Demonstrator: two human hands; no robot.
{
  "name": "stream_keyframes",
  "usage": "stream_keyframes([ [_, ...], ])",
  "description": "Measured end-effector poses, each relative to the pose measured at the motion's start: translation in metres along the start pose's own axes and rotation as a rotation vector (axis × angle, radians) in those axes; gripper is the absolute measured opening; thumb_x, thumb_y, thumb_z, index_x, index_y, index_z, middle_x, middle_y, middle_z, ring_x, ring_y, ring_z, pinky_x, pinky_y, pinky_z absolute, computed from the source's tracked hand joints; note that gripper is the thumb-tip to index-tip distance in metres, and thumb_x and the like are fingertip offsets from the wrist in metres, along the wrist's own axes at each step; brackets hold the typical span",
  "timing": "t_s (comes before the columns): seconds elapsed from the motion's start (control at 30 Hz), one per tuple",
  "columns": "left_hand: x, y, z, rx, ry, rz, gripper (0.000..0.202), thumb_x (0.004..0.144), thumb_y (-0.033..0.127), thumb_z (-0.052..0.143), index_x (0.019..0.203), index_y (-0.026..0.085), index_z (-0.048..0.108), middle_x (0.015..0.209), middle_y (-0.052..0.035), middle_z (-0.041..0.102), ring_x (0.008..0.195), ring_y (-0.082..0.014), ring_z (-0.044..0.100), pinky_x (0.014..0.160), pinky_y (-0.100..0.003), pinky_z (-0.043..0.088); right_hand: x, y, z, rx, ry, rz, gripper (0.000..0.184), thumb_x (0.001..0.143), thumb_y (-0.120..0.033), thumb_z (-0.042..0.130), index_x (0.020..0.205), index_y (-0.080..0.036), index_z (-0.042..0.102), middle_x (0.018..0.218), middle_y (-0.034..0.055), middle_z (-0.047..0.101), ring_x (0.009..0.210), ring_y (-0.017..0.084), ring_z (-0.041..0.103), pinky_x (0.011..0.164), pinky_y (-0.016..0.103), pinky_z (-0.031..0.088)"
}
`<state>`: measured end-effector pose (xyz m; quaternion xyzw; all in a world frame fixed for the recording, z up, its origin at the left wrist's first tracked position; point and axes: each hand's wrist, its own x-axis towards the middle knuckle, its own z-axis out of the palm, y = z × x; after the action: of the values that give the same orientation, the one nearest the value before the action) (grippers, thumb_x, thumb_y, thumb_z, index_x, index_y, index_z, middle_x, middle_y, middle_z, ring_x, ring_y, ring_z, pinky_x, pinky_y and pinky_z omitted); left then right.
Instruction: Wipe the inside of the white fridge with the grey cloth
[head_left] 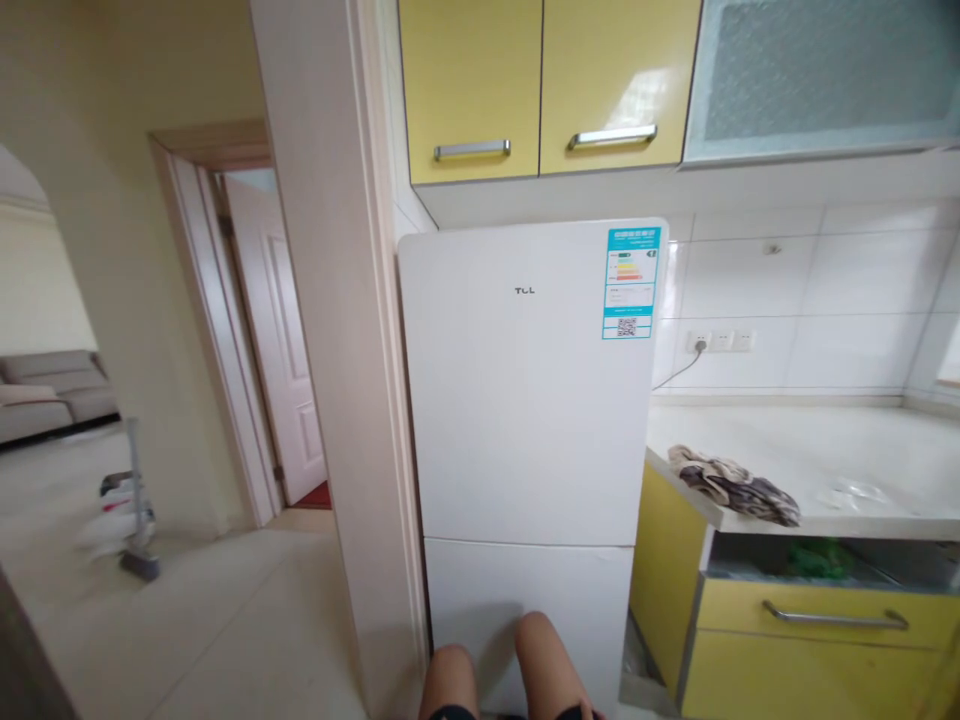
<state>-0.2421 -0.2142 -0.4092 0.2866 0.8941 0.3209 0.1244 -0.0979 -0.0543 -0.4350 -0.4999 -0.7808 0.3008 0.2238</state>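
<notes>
Neither of my hands can be made out in the head view. My two bare knees (pixel 541 660) rise at the bottom edge, with dark cloth just below them. Straight in front of them stands a white two-door refrigerator (pixel 525 420), both doors closed. It carries a TCL logo and a blue-bordered energy label (pixel 631 284) at its upper right. To the right, a crumpled brown-and-cream patterned cloth (pixel 739 485) lies at the corner of the white countertop (pixel 847 430).
Yellow wall cabinets (pixel 472 80) hang above the refrigerator. A yellow drawer (pixel 832 608) sits under the counter, below a slot holding something green. A door frame post (pixel 337 350) borders the left. Beyond it are a pink door (pixel 281 330), a broom (pixel 139 560) and a grey sofa (pixel 60 385).
</notes>
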Motion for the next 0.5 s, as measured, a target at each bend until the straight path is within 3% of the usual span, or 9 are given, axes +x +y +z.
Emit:
stream_keyframes([
  [0.07,0.018,0.008,-0.002,0.0,-0.018,0.003,0.044,0.09,0.046,0.072,0.128,0.026,0.063,0.136,-0.0103,0.063,0.121,-0.0313,0.062,0.091,-0.051,0.058,0.017,-0.016,0.005,0.005,0.008,-0.017,0.087,0.057,-0.064,0.072,0.142,-0.048,0.058,0.154,0.0013,0.055,0.121,0.048,0.065,0.084,0.059,0.06],
  [0.17,0.033,0.015,0.001,-0.004,-0.061,0.002,0.034,0.089,0.041,0.074,0.119,0.027,0.066,0.128,-0.0084,0.067,0.114,-0.0288,0.066,0.088,-0.047,0.058,0.017,-0.019,0.009,-0.001,0.011,-0.036,0.086,0.054,-0.063,0.074,0.139,-0.051,0.06,0.155,-0.0028,0.054,0.123,0.047,0.064,0.083,0.056,0.061],
  [0.33,0.033,0.015,0.006,-0.01,-0.102,0.001,0.039,0.088,0.043,0.074,0.122,0.026,0.065,0.133,-0.0087,0.064,0.121,-0.0304,0.063,0.091,-0.049,0.058,0.001,-0.011,0.009,-0.013,-0.014,-0.044,0.085,0.053,-0.061,0.078,0.136,-0.053,0.061,0.153,-0.0066,0.055,0.128,0.045,0.061,0.082,0.054,0.061],
  [0.5,0.037,0.018,0.004,0.001,-0.139,0.035,0.046,0.086,0.05,0.075,0.126,0.032,0.064,0.143,-0.0088,0.061,0.132,-0.0364,0.056,0.098,-0.06,0.052,0.007,-0.016,0.006,-0.004,-0.051,-0.019,0.08,0.061,-0.065,0.077,0.138,-0.05,0.062,0.147,-0.0043,0.062,0.128,0.044,0.062,0.087,0.053,0.06],
])
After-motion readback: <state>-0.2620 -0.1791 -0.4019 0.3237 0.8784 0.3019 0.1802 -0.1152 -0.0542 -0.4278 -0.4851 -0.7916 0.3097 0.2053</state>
